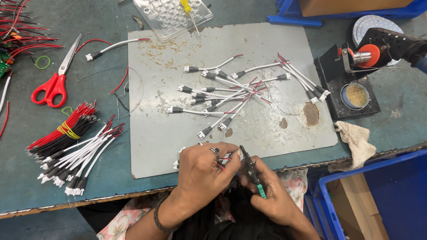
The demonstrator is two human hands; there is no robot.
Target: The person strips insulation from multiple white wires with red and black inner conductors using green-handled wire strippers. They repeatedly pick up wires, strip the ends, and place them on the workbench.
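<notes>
Electronics workshop: soldering iron stand [351, 84] (wire bundles [75, 151] too).

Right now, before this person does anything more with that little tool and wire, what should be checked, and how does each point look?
1. Wire held firmly: ok. The left hand pinches a short red and black wire piece over the grey mat.
2. Tool gripped securely: ok. The right hand holds the small cutters by the green-tipped handles.
3. Tool tip placed on the wire: cannot tell; the fingers hide the contact.
4. Finished cables out of the way: ok. The white cable pile lies farther up the mat.
5. Soldering iron parked: ok. It sits in its stand at the right, apart from both hands.
6. Scissors clear: ok. The red scissors lie far left.
</notes>
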